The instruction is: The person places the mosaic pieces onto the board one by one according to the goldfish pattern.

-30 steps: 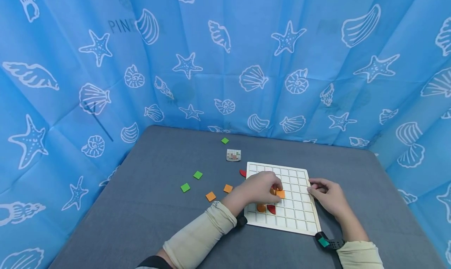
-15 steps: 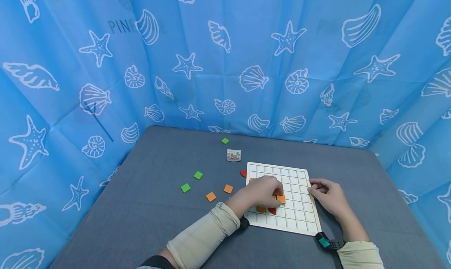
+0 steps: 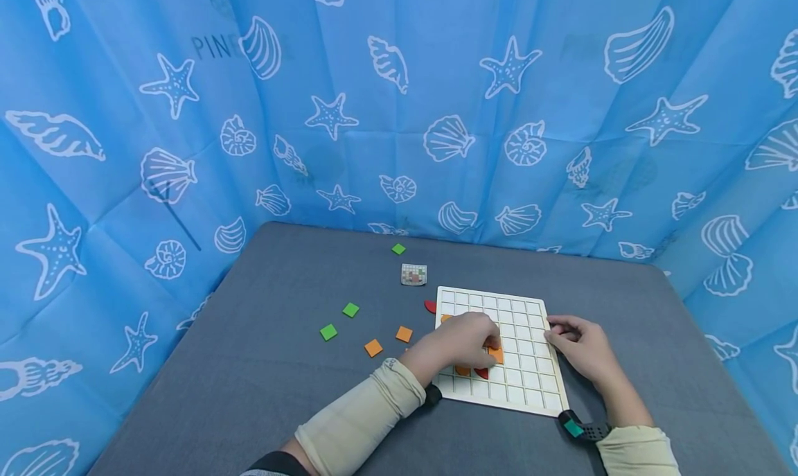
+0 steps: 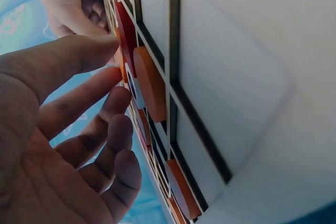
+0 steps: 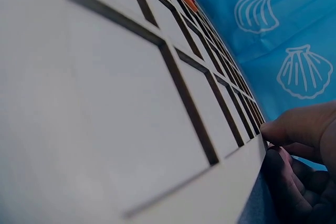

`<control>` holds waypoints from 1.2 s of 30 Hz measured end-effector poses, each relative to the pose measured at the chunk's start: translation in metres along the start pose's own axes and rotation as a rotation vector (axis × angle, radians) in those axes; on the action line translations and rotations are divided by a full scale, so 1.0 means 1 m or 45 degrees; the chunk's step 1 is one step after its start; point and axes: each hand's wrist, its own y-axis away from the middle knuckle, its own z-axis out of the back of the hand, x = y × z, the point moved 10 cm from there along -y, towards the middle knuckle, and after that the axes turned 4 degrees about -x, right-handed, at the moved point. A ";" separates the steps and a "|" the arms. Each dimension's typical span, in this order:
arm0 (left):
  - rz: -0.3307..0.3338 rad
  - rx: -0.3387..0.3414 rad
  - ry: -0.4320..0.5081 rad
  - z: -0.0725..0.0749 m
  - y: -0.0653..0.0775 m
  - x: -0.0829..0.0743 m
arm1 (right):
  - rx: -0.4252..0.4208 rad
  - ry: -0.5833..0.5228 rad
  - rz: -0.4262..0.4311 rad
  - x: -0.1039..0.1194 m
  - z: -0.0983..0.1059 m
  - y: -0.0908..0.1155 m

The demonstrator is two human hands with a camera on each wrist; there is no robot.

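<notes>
A white gridded board (image 3: 530,372) lies on the grey table. My left hand (image 3: 463,339) reaches over it, thumb and index finger pinching an orange square tile (image 3: 497,355) at the grid. Beside those fingertips, the left wrist view shows a red curved piece (image 4: 126,38) and an orange rounded piece (image 4: 149,83) set in cells. Part of the board's left half is hidden under the hand. At the board's right edge my right hand (image 3: 582,348) grips the rim between thumb and fingers, as the right wrist view also shows at the frame (image 5: 247,177).
Left of the board lie loose orange squares (image 3: 373,348) and green squares (image 3: 327,332). A red piece (image 3: 430,307) rests by its upper left edge, near a small printed card (image 3: 414,275). A blue shell-patterned curtain (image 3: 399,116) surrounds the table.
My left hand has shifted slightly toward the board's near side with the orange tile, which now lies straighter on the grid. My right hand stays at the rim.
</notes>
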 end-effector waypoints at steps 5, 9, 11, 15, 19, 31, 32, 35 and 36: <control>0.008 0.016 0.013 0.001 0.001 -0.002 | 0.005 0.001 0.008 0.000 0.000 -0.001; -0.001 0.007 0.013 0.001 0.001 -0.001 | 0.006 0.006 0.013 0.001 0.000 -0.001; -0.006 -0.002 0.014 0.002 0.002 0.001 | 0.008 0.010 0.011 0.001 0.000 -0.001; -0.024 -0.014 0.043 0.007 0.005 0.007 | 0.013 0.006 0.004 0.001 0.001 -0.001; -0.062 -0.023 0.136 0.017 0.013 0.014 | 0.014 0.008 0.000 0.001 0.001 0.000; 0.108 -0.174 0.335 0.064 0.056 0.075 | 0.016 0.004 -0.006 0.001 0.000 0.000; 0.134 -0.188 0.348 0.067 0.061 0.082 | 0.017 0.008 -0.006 0.001 0.000 0.000; 0.203 -0.223 0.379 0.074 0.074 0.098 | 0.025 0.009 -0.013 0.001 0.000 0.001; 0.222 -0.230 0.387 0.075 0.078 0.104 | 0.029 0.007 -0.013 0.001 0.000 0.001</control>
